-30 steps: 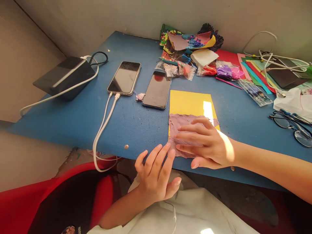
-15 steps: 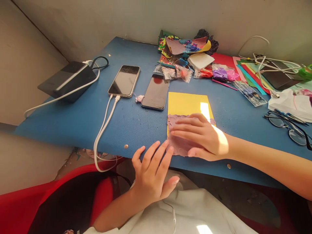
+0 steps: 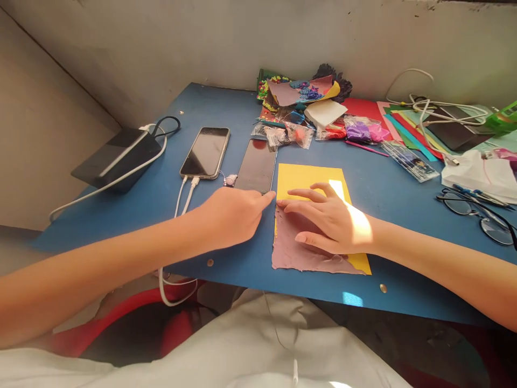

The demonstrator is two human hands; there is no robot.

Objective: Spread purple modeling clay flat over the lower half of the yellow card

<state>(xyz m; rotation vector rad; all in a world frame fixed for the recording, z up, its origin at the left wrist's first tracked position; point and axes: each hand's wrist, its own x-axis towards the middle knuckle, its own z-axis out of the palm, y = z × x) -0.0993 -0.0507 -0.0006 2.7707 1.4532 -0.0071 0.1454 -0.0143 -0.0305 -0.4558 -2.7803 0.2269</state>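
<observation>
A yellow sheet (image 3: 309, 175) lies on the blue table, its lower part covered by a thin mauve clay layer (image 3: 299, 253) with uneven edges. My right hand (image 3: 331, 218) rests palm down over the sheet and the clay, fingers spread toward the left edge. Just left of the sheet is my left hand (image 3: 238, 215), its index finger pointing at the sheet's left edge and its other fingers curled under. Whether anything is inside those curled fingers is hidden. This hand covers the lower end of a dark phone (image 3: 256, 164).
Another phone (image 3: 205, 152) with white cables lies at the left, beside a black box-like device (image 3: 129, 156). Clay packets (image 3: 357, 129) and decorated pieces (image 3: 302, 91) sit at the back. Glasses (image 3: 480, 215), pens and coloured papers are at the right.
My left hand has moved up from the table's front edge to beside the sheet, and its fingers have curled. My right hand has shifted slightly, uncovering more clay near the front.
</observation>
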